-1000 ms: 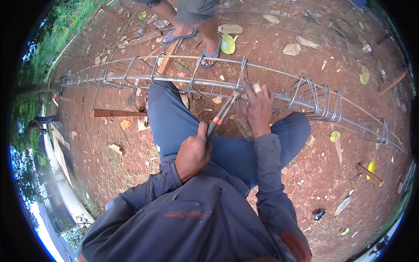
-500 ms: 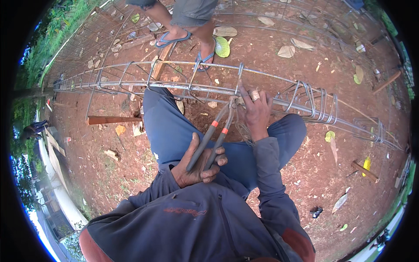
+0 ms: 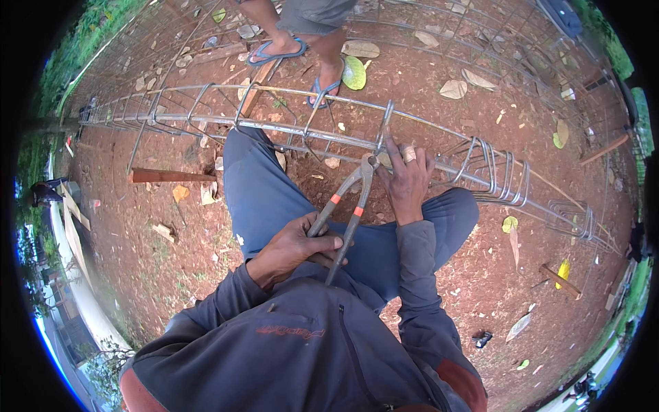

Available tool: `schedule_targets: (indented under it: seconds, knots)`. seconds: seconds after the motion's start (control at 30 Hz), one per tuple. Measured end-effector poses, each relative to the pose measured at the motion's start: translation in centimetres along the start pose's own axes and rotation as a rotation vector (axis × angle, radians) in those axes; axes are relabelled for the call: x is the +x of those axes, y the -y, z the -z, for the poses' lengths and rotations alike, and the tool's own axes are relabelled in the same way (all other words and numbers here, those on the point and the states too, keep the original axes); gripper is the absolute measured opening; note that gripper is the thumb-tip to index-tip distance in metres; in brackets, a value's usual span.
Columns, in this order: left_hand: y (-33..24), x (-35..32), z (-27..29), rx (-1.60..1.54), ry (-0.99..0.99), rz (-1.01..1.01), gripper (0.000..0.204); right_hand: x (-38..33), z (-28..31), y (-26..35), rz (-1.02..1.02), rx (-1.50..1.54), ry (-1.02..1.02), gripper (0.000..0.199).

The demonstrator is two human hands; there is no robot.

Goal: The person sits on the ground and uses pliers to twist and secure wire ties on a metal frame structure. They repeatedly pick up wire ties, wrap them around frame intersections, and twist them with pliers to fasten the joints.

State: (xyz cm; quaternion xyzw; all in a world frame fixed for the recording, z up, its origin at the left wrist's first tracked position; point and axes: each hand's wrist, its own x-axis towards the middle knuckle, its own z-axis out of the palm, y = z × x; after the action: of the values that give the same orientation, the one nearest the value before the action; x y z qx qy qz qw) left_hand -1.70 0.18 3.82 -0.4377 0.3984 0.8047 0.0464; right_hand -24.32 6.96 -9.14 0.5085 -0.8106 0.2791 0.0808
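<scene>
A pair of end-cutting pincers [image 3: 362, 172] with dark handles and orange bands points up at a steel rebar cage [image 3: 274, 128]. My left hand [image 3: 292, 248] is closed around its handles, which stand apart. The pincers' jaws are at a square stirrup [image 3: 384, 127], where it crosses the near bar. My right hand [image 3: 408, 184] is beside the jaws, index finger against the bar by the stirrup, other fingers bent. A band is wrapped round one of its fingers. What lies between its thumb and index finger is too small to make out.
Another person's feet in blue sandals [image 3: 277, 51] stand beyond the cage. Grouped stirrups [image 3: 506, 172] hang on the cage to the right. A wooden stake [image 3: 171, 176] is at left, a wood piece [image 3: 561, 281] at right. Wire mesh [image 3: 439, 48] lies beyond, over leaf-strewn red soil.
My left hand has turned from palm up to palm down on the pincers. Their handles have spread wider. The loose wire bundle below my right hand no longer shows clearly.
</scene>
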Motion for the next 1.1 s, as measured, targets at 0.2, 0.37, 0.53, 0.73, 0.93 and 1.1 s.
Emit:
schedule_targets:
  seconds: [0.2, 0.37, 0.53, 0.73, 0.93, 1.1]
  knots:
    - [3.9, -0.4, 1.9, -0.582, 0.284, 0.129, 0.026, 0.4, -0.1, 0.2, 0.023, -0.03, -0.074, 0.064]
    - [0.8, -3.1, 4.2, -0.409, 0.18, -0.004, 0.033, 0.2, 0.2, 0.1, 0.015, -0.018, -0.071, 0.065]
    - [-1.2, -6.2, 11.1, -0.327, 0.123, -0.334, 0.036, 0.2, 1.8, -0.3, 0.025, 0.094, 0.04, 0.062]
    - [-4.5, -12.3, 18.7, 0.322, -0.585, -0.5, 0.035, 1.3, 7.0, -1.0, -0.083, 0.237, 0.145, 0.08]
    - [3.3, -10.7, 29.2, 0.616, -0.77, -0.185, 0.038, 9.2, 8.5, 0.0, 0.108, 0.005, 0.413, 0.128]
    - [16.1, -0.5, 36.0, 1.005, -0.688, -0.416, 0.04, 10.5, 5.7, -1.2, 0.033, 0.063, 0.675, 0.147]
